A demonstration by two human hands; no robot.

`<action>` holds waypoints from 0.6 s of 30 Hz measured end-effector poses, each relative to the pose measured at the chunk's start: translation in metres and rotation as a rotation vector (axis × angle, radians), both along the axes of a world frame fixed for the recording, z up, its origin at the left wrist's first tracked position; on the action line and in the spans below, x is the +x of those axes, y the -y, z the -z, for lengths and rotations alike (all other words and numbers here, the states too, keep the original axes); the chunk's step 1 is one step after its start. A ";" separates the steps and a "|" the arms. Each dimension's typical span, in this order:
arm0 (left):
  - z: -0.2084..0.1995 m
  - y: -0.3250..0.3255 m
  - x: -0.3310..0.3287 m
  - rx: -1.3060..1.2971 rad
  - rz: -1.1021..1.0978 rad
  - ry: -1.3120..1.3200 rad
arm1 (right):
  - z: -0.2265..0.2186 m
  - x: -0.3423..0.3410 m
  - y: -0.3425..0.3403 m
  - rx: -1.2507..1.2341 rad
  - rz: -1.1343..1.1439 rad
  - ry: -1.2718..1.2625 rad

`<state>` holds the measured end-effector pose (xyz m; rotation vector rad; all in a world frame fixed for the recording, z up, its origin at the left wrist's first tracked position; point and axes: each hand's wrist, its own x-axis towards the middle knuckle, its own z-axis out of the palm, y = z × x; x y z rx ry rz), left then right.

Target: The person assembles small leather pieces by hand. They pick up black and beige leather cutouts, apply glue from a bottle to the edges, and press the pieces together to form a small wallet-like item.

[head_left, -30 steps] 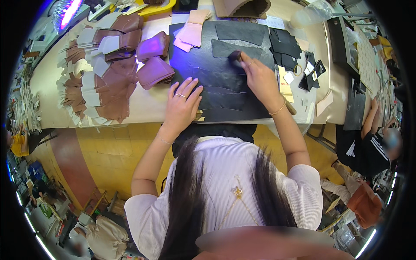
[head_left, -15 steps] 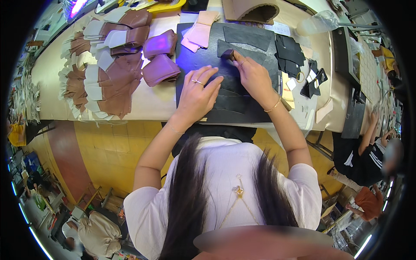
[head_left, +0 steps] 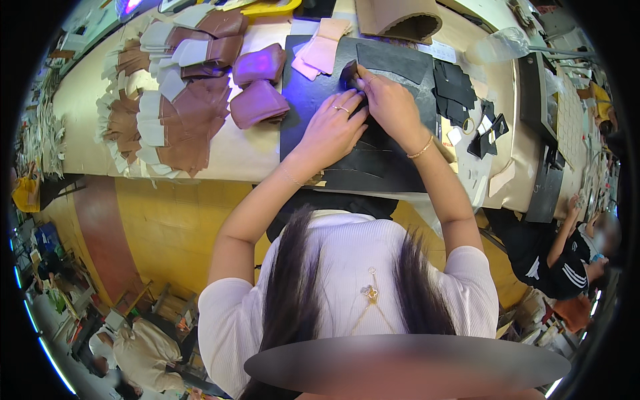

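Observation:
A black board (head_left: 299,143) lies on the table in front of me, with flat black leather pieces (head_left: 390,61) on it. My right hand (head_left: 390,103) is closed in a pinch on a small dark piece (head_left: 348,72) that stands up from the board. Whether this is a lifted leather end or a separate block, I cannot tell. My left hand (head_left: 333,127) reaches over the board, its fingers slightly bent and apart, the tips close to the right fingertips. Whatever lies under the left fingers is hidden. Pink leather pieces (head_left: 321,50) overlap the board's far edge.
Fanned brown leather pieces (head_left: 193,123) with pale ends cover the table's left. Beside the board sit two purplish-brown stacks (head_left: 257,105). Black pieces (head_left: 453,87) lie to the right, a curved brown shell (head_left: 400,19) behind. Another person (head_left: 553,260) is at the far right.
My left hand has moved right and forward, up to the right hand. The right hand still pinches the dark piece, which now stands taller. The view has shifted slightly.

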<state>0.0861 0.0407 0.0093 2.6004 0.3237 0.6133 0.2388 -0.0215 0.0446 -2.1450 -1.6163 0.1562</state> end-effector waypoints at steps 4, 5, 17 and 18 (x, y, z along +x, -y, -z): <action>0.006 -0.003 0.013 0.055 -0.004 -0.069 | 0.000 0.006 -0.008 0.051 0.020 0.041; 0.008 -0.004 0.014 0.054 -0.011 -0.100 | 0.001 0.007 -0.011 0.077 0.006 0.022; 0.005 0.008 -0.002 0.050 -0.042 -0.173 | 0.005 0.005 0.007 0.250 0.092 -0.032; 0.004 0.009 -0.005 0.058 -0.044 -0.176 | 0.005 0.005 0.011 0.158 0.100 -0.014</action>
